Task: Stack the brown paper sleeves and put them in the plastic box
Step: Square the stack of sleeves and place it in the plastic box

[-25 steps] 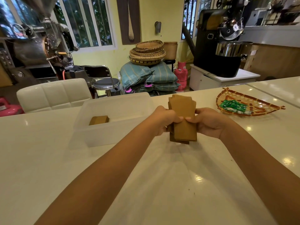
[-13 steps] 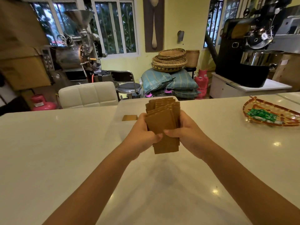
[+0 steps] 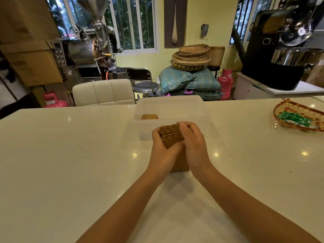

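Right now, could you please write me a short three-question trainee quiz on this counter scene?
1. True or false: the box is empty.
2. Which hands grip the stack? A) left only B) right only C) both
3. Fill in: the tray holding green packets sits to the ____ of the box.

Key: 1. False; a sleeve lies inside. 2. C; the left hand and right hand press its sides. 3. Right.

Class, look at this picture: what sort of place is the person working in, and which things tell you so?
Probably a small coffee roastery or its packing room. A drum roaster with a hopper stands by the window, a larger black roaster on the right, and filled sacks lie stacked behind the counter.
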